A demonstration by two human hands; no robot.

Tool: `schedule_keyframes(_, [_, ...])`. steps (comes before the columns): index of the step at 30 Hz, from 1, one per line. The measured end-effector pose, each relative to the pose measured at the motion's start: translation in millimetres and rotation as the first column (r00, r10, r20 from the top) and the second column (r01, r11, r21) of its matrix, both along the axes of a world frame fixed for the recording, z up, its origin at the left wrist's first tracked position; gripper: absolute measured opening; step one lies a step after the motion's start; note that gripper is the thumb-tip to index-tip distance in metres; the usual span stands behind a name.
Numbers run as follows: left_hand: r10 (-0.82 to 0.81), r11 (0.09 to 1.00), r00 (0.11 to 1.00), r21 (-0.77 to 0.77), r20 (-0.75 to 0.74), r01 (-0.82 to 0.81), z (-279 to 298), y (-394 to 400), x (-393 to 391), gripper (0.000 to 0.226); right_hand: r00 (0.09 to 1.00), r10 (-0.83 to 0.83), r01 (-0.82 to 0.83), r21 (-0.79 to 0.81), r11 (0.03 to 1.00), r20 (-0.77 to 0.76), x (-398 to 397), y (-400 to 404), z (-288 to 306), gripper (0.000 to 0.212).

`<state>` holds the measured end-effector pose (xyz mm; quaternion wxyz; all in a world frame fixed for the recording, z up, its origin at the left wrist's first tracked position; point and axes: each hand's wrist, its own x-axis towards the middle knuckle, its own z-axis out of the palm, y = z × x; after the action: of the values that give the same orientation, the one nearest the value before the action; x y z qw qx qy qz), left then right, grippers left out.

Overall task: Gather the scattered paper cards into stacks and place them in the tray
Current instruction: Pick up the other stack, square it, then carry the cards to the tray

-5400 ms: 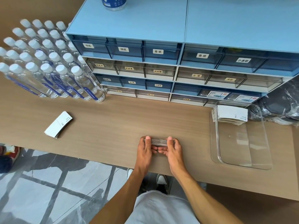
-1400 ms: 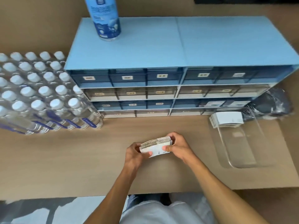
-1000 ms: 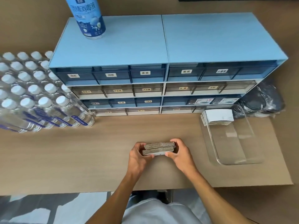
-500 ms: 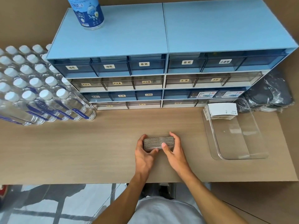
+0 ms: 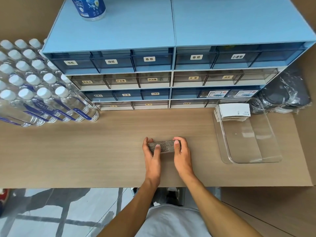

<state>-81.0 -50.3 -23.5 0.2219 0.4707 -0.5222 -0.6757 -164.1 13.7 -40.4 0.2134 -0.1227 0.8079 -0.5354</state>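
Head view: left hand (image 5: 152,156) and right hand (image 5: 182,153) pinch a thick stack of paper cards (image 5: 165,147) edge-up on the wooden table (image 5: 85,151), frame centre. Clear plastic tray (image 5: 253,158) at right holds another white card stack (image 5: 232,111) at its far end.

1. The worktop (image 5: 85,151) is light brown with a fine wood grain running sideways.
2. The drawer cabinet (image 5: 171,31) has a pale blue top; its drawer rows alternate between see-through dark blue and smoky grey, with small white labels printed in black.
3. The water bottles (image 5: 39,93) are clear, with white caps and blue label bands.
4. The spray can (image 5: 89,7) is blue and white.
5. The tray (image 5: 248,151) is clear and colourless.
6. The stack in the tray (image 5: 234,110) shows a white top face with small dark marks.
7. The stack of cards (image 5: 166,147) between the hands shows edges striped brown and pale grey.
8. The floor (image 5: 51,211) is grey with dark lines.
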Motion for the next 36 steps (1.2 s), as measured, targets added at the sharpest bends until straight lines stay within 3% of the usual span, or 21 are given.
schedule_keyframes(7, [0.141,0.988,0.99,-0.066,0.01,-0.14,-3.1,-1.5,-18.1,0.017,0.995,-0.099,0.099,0.009,0.995,-0.008,5.8,-7.7,0.9,0.024])
schedule_keyframes(19, [0.138,0.974,0.99,-0.179,-0.006,-0.137,-14.5,-4.6,-19.6,0.024,0.988,-0.152,0.151,-0.014,0.988,-0.028,7.5,-7.7,0.0,0.026])
schedule_keyframes(27, [0.049,0.986,0.999,-0.157,0.009,-0.047,-15.2,-8.9,-20.6,0.026,0.959,-0.274,0.276,0.017,0.961,-0.077,9.3,-14.9,0.0,0.025])
schedule_keyframes(36, [0.015,0.986,1.0,-0.166,-0.008,-0.016,-9.9,-12.0,-22.7,0.025,0.968,-0.227,0.234,0.057,0.971,-0.107,5.2,-12.4,4.0,0.026])
